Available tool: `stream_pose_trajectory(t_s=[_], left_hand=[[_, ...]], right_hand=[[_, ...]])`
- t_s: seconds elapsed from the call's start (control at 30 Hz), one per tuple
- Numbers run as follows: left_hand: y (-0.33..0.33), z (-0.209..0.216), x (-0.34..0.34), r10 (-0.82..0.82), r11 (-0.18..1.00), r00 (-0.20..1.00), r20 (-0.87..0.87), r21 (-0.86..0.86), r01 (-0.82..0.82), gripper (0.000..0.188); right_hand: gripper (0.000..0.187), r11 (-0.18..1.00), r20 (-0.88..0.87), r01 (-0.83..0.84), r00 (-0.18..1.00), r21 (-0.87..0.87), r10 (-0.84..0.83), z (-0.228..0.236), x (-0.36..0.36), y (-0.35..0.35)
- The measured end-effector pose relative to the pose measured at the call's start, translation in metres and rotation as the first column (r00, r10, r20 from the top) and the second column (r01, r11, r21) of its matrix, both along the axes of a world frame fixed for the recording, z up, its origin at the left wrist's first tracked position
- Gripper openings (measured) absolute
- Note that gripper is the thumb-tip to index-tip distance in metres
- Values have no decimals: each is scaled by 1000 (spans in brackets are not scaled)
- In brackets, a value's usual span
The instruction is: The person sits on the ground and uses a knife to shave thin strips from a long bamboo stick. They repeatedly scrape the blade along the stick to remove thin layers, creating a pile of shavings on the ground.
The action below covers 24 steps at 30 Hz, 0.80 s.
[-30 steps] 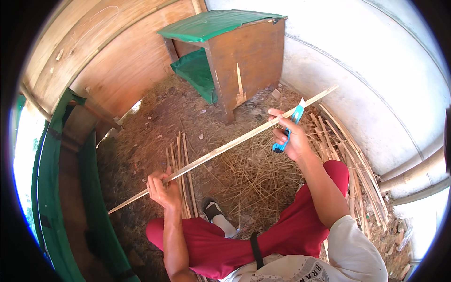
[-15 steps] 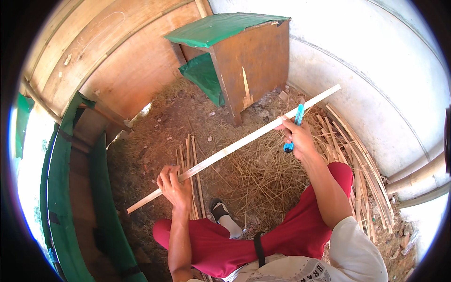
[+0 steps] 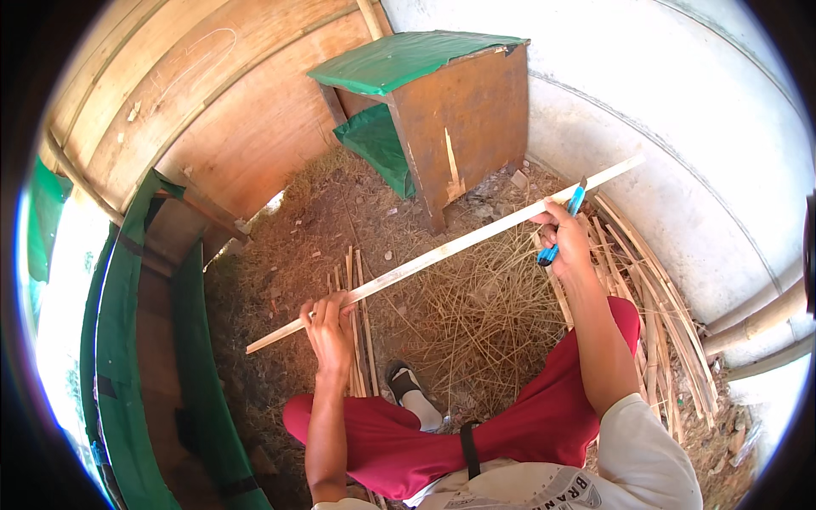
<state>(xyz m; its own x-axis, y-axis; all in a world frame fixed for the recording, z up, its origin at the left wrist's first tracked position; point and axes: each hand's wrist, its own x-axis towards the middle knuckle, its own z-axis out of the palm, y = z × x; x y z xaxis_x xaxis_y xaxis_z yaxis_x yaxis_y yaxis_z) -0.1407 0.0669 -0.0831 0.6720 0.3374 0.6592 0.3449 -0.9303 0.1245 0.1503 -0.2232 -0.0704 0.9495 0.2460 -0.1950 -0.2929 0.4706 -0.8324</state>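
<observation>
A long pale bamboo strip (image 3: 442, 252) lies slantwise before me, its right end higher in the view. My left hand (image 3: 330, 338) is closed round it near the lower left end. Farther along, my right hand (image 3: 569, 240) grips a blue utility knife (image 3: 577, 201), blade end up. The thumb and finger of that same hand rest against the strip, with the knife crossing close to it. Part of the knife's body is hidden by my fingers.
Straw and shavings (image 3: 476, 319) cover the ground ahead. Cut strips (image 3: 659, 340) are piled at right, and several thin ones (image 3: 367, 340) lie by my shoe (image 3: 398, 381). A brown wooden box (image 3: 476, 127) with green covering stands ahead; a green-lined trough (image 3: 119, 365) runs along the left.
The strip and both hands have moved slightly right, and the strip's left end has risen. The knife has tilted further rightward at its top. Both grips stay closed.
</observation>
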Motion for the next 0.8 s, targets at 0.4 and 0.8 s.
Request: stream_pose_trajectory(t_s=[0.4, 0.8], left_hand=[[-24, 56, -4, -200, 787, 965, -171, -614, 54, 26], [-43, 57, 10, -249, 913, 968, -23, -338, 227, 30]], right_hand=[[47, 988, -50, 149, 987, -51, -151, 5, 4, -7], [41, 984, -87, 168, 983, 57, -162, -2, 17, -8]])
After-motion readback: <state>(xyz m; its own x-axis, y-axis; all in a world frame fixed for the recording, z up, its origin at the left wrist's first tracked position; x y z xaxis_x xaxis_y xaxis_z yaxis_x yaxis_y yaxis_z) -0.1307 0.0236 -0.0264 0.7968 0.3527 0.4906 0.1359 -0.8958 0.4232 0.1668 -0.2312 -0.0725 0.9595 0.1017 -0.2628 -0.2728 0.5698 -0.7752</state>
